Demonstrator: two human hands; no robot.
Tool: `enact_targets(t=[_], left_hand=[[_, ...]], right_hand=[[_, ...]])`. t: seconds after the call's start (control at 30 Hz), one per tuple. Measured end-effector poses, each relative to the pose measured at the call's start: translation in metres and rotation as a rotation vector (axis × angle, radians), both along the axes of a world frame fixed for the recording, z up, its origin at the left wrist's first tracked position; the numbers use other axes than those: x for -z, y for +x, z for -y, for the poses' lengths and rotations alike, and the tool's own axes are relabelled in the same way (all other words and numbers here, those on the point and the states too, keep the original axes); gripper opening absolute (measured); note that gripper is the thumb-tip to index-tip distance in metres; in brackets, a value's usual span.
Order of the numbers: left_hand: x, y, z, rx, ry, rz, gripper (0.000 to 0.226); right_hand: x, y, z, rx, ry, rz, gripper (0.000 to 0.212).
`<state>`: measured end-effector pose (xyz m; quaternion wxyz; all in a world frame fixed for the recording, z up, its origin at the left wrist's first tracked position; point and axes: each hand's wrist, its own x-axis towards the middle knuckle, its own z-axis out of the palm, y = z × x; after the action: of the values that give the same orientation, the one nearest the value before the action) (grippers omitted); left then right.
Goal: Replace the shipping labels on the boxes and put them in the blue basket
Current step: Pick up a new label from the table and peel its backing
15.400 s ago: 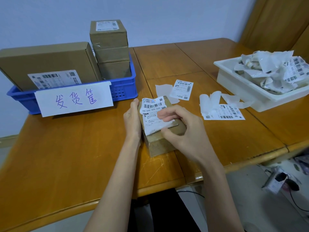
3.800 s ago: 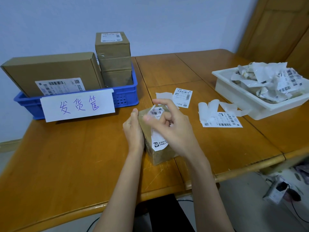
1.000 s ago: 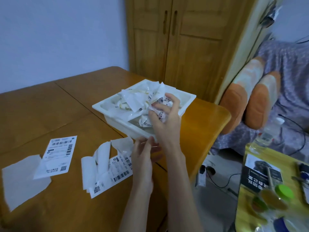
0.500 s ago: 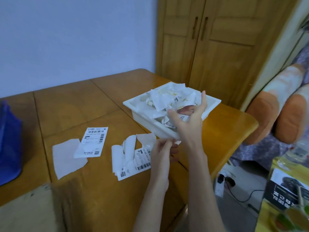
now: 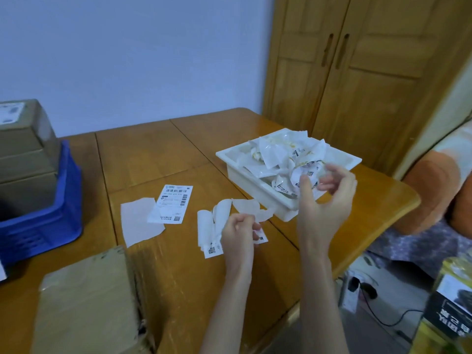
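A white tray [image 5: 258, 191] at the table's right side holds several crumpled old labels [image 5: 283, 155]. My right hand [image 5: 328, 200] hovers at the tray's near corner with loosely spread fingers and nothing in them. My left hand [image 5: 238, 232] is curled shut above a small pile of labels and backing strips [image 5: 210, 226]. A fresh shipping label [image 5: 173, 203] lies flat beside a blank backing sheet [image 5: 139, 222]. The brown box [image 5: 86, 302] sits at the lower left with no label showing on top. The blue basket [image 5: 51, 218] at the left edge holds stacked labelled boxes [image 5: 25, 154].
The wooden table [image 5: 158, 154] ends close behind the tray, its rounded right corner near an orange-cushioned chair [image 5: 434, 190]. A wooden cabinet [image 5: 357, 72] stands behind. A power strip with a cable [image 5: 357, 292] lies on the floor, and yellow packaging [image 5: 449, 315] sits at the lower right.
The view has swung back left, bringing the basket and the brown box into sight. My right hand has drawn back from the tray, where the crumpled label now lies. My left hand stays curled.
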<state>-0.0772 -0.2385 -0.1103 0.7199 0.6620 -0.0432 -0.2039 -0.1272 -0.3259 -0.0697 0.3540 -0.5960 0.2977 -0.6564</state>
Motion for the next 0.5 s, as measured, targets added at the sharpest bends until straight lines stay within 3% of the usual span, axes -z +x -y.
enact_targets(t=[0.07, 0.1, 0.23, 0.3, 0.37, 0.43, 0.5], left_hand=[[0.007, 0.009, -0.011, -0.084, 0.135, 0.145, 0.013], [0.011, 0.013, -0.017, -0.122, 0.215, 0.228, 0.012], [0.019, 0.028, -0.041, -0.215, 0.423, 0.460, 0.010], [0.021, 0.033, -0.050, -0.251, 0.474, 0.529, 0.016], [0.024, 0.038, -0.057, -0.286, 0.531, 0.558, 0.024], [0.025, 0.041, -0.063, -0.301, 0.551, 0.562, 0.030], [0.025, 0.041, -0.067, -0.278, 0.510, 0.573, 0.037]], right_hand=[[0.001, 0.002, -0.021, -0.201, 0.064, -0.035, 0.009], [0.005, 0.007, -0.031, -0.311, 0.123, -0.099, 0.006], [0.043, 0.028, -0.056, -0.537, 0.295, -0.532, 0.019], [0.066, 0.035, -0.070, -0.489, 0.220, -0.727, 0.011], [0.082, 0.041, -0.085, -0.305, 0.016, -0.852, 0.026], [0.090, 0.045, -0.092, -0.149, -0.139, -0.889, 0.041], [0.092, 0.044, -0.089, -0.138, -0.163, -0.869, 0.046]])
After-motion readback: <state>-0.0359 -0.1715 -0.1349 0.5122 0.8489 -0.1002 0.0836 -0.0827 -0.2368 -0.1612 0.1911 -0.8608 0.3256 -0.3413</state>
